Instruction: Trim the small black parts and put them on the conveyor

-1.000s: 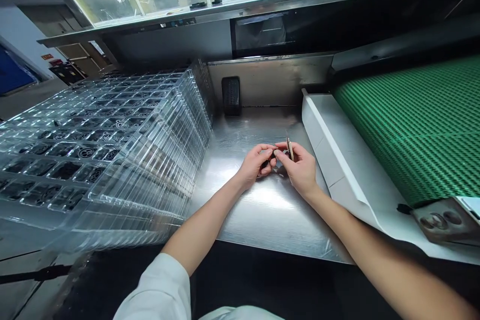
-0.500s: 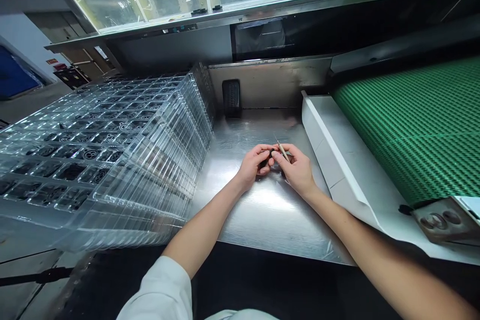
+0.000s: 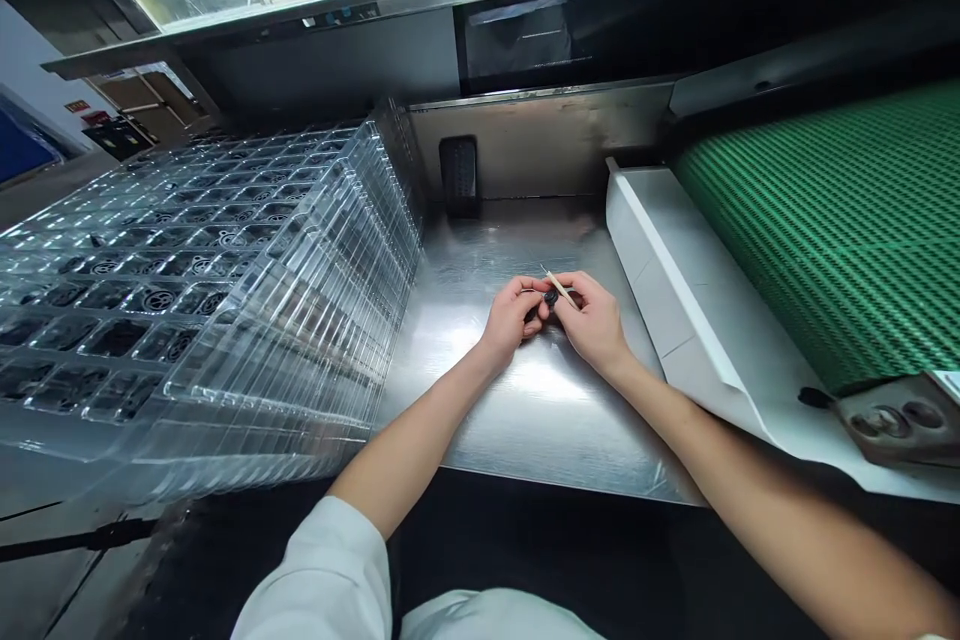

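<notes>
Over the table, the left hand pinches a black part. The right hand grips a stick and touches the part too. Trays stand left of the table, a belt right.

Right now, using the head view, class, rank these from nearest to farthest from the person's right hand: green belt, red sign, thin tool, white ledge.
1. Thin tool: held in the right hand.
2. White ledge: just to that hand's right.
3. Green belt: farther right, beyond the ledge.
4. Red sign: far left, in the background.
</notes>
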A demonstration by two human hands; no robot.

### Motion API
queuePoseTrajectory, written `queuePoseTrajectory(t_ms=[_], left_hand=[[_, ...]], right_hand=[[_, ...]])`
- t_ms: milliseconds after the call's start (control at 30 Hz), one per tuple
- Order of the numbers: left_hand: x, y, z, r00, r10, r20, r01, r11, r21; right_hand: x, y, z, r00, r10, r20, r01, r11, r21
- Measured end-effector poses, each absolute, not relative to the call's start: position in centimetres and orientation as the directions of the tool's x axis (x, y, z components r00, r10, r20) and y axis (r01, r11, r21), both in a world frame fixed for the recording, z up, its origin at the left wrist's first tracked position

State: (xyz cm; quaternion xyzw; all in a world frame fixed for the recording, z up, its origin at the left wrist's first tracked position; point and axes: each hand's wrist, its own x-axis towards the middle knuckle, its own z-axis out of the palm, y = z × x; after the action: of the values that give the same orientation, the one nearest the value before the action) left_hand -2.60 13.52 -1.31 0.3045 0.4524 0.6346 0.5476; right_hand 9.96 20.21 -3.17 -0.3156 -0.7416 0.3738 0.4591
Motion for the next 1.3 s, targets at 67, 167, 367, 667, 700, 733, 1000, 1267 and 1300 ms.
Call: queuePoseTrajectory(t_ms=[67,167,367,667,700,733,1000,1267,1300], left_hand=[[-2.6,13.5,-1.3,-0.216,0.971,-0.101,-0.424,0.0,0.906],[-2.4,13.3,-1.2,-0.225,0.971,-0.08,-0.414,-0.022,0.91],[-2.2,13.3,-1.5,-0.21,0.977,-0.038,-0.376,-0.045,0.926],[-2.6,13.6,-1.9,-0.201,0.977,-0.069,-0.374,-0.012,0.928],[-2.6,13.5,-1.9,-0.196,0.979,-0.053,-0.372,-0.024,0.928],[-2.7,13.4,-1.8,-0.187,0.982,-0.035,-0.371,-0.037,0.928],[-3.0,13.2,-1.5,-0.107,0.994,-0.007,-0.421,-0.039,0.906],[-3.6,13.1,-0.9,-0.153,0.987,-0.048,-0.538,-0.043,0.842],[-3.9,13.0,-0.6,-0.179,0.983,-0.043,-0.548,-0.064,0.834]], right_hand=[[10.0,20.2,-3.2,-0.381,0.807,0.45,0.138,0.531,-0.836],[10.0,20.1,-3.2,-0.375,0.808,0.454,0.151,0.536,-0.83],[10.2,20.1,-3.3,-0.36,0.817,0.45,0.111,0.516,-0.849],[10.1,20.0,-3.2,-0.409,0.845,0.346,0.035,0.393,-0.919],[10.1,20.0,-3.2,-0.408,0.846,0.344,0.029,0.389,-0.921],[10.1,20.0,-3.1,-0.404,0.848,0.344,0.027,0.387,-0.922],[10.1,19.8,-2.8,-0.409,0.859,0.308,-0.024,0.328,-0.945],[10.4,19.8,-2.4,-0.355,0.823,0.444,0.078,0.5,-0.863],[10.5,19.8,-2.3,-0.347,0.817,0.461,0.102,0.521,-0.847]])
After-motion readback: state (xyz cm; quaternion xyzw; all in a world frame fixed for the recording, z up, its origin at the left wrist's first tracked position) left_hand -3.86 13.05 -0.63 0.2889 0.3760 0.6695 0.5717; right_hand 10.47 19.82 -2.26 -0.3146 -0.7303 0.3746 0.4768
